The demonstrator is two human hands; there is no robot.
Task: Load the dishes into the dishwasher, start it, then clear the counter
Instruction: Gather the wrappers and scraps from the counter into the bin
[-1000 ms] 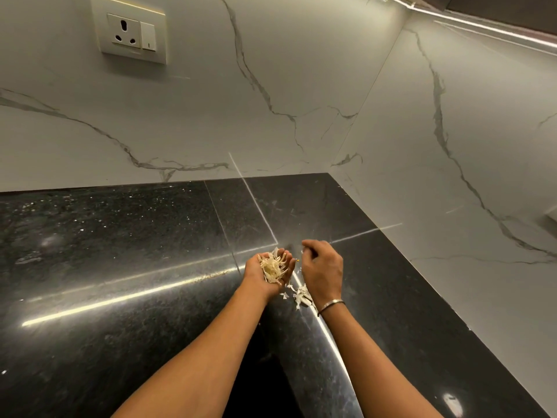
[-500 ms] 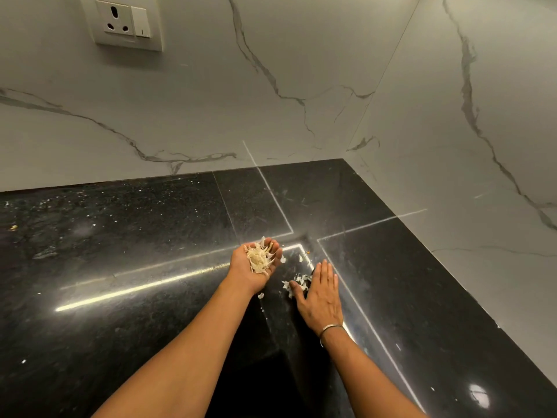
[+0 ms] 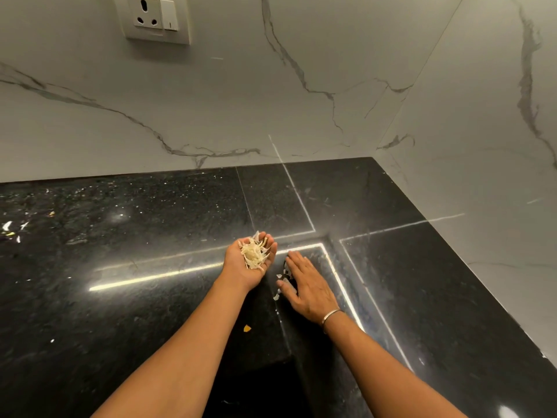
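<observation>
Beside my flat, released right grip (image 3: 307, 286) loose scraps (image 3: 279, 276) lie on the bench (image 3: 150, 297); left grip (image 3: 241, 273), cupped palm-up, carries the peel pile (image 3: 254, 254). Looks like the bench-clearing step; next, sweep them into that palm.

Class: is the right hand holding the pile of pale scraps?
No, the pale scraps sit in the cupped left hand, while the right hand lies flat on the counter.

White grey-veined marble walls (image 3: 331, 61) meeting at a corner, wall socket (image 3: 146, 17), glossy black counter (image 3: 120, 312).
</observation>
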